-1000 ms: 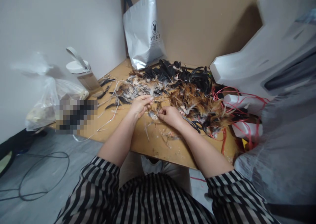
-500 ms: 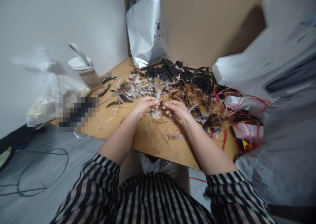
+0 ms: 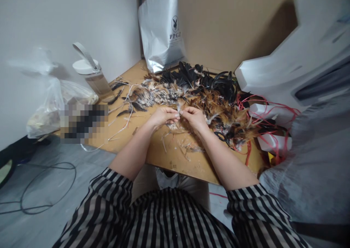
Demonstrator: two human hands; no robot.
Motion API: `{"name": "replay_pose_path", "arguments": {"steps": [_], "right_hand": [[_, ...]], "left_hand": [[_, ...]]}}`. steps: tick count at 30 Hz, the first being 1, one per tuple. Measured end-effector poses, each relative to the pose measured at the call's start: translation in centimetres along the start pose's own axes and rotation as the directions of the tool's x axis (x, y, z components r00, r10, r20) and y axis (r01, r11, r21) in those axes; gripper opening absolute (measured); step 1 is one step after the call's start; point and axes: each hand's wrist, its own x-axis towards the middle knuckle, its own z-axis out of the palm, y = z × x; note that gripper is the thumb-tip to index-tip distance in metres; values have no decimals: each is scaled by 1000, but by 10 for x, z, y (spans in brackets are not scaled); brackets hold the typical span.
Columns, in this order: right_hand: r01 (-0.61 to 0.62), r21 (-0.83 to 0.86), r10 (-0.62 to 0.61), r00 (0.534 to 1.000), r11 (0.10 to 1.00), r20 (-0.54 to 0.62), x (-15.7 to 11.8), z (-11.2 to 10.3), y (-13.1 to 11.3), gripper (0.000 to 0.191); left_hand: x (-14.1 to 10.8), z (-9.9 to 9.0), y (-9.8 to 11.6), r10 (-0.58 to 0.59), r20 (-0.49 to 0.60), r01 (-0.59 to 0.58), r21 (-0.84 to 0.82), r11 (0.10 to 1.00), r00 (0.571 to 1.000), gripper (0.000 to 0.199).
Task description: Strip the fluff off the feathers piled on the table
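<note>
My left hand (image 3: pixel 166 117) pinches the base of a small pale, fluffy feather (image 3: pixel 179 106) over the wooden table (image 3: pixel 157 149). Fingertip to fingertip with it, my right hand (image 3: pixel 194 118) is closed at the same feather base. Just behind both hands lie brown feathers (image 3: pixel 216 104), with black feathers (image 3: pixel 188 75) farther back and grey-white ones (image 3: pixel 155 94) to the left. By my right wrist, the dark handle loops of what look like scissors (image 3: pixel 220 136) show at the edge of the brown heap.
A silver bag (image 3: pixel 161 33) stands at the back, and a bottle with a white lid (image 3: pixel 98 82) at the left beside a clear plastic bag (image 3: pixel 46 109). Red string (image 3: pixel 276 104) tangles over white blocks at the right. White string (image 3: pixel 124 128) trails across the table's left.
My right hand has come left to meet my left hand, which shifted slightly right; their fingertips now join at the feather. The dark handle loops now show by my right wrist.
</note>
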Motion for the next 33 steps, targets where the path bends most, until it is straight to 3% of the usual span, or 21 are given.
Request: {"name": "replay_pose_path", "arguments": {"steps": [8,16,25,29,33], "right_hand": [[-2,-63,4,999,998,40,3,0,4,25],[-19,-15,19,1000,1000,13,5,-1,-7,28],[-25,-4,25,999,1000,26,4,2,-3,29],[66,-168,-36,984,984,177,-4,-8,-10,23],[247,-398,-34,881,884,471,-16,-14,-16,18]], "left_hand": [[3,-2,-4,40,-15,-39,54,998,999,20],[2,2,-2,135,-8,-132,164,978,991,18],[1,4,1,156,-27,-148,198,969,987,16],[1,-1,4,204,-102,-189,141,972,974,18],[3,-7,2,218,-148,-207,90,974,965,19]]}}
